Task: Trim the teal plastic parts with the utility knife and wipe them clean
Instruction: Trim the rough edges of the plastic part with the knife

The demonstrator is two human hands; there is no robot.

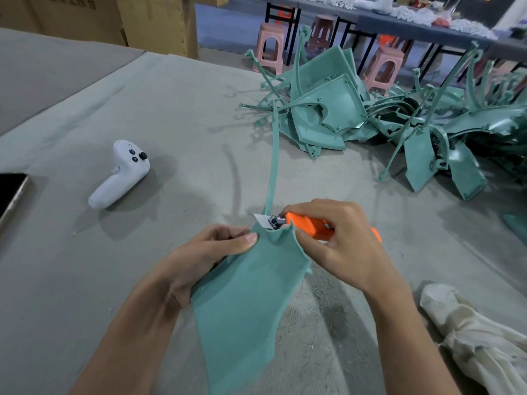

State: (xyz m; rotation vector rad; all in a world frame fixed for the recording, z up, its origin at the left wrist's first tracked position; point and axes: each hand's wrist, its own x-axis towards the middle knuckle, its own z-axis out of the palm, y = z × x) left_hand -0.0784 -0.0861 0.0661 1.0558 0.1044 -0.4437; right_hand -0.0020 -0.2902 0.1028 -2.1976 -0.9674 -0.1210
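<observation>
My left hand (199,258) grips the left edge of a flat teal plastic part (245,309), thumb on top near its upper corner. A long thin teal stem (274,161) rises from that part's top edge. My right hand (336,243) is closed around an orange utility knife (305,225). Its white blade (262,219) points left and rests at the part's top edge, at the base of the stem. A heap of similar teal parts (370,115) lies at the far right of the table.
A white game-style controller (121,173) lies on the grey table cloth (85,280) to the left, a dark phone (11,192) at the left edge. A cream rag (470,337) sits at lower right. Plastic shavings litter the cloth. Pink stools (271,47) and cardboard boxes (156,21) stand beyond.
</observation>
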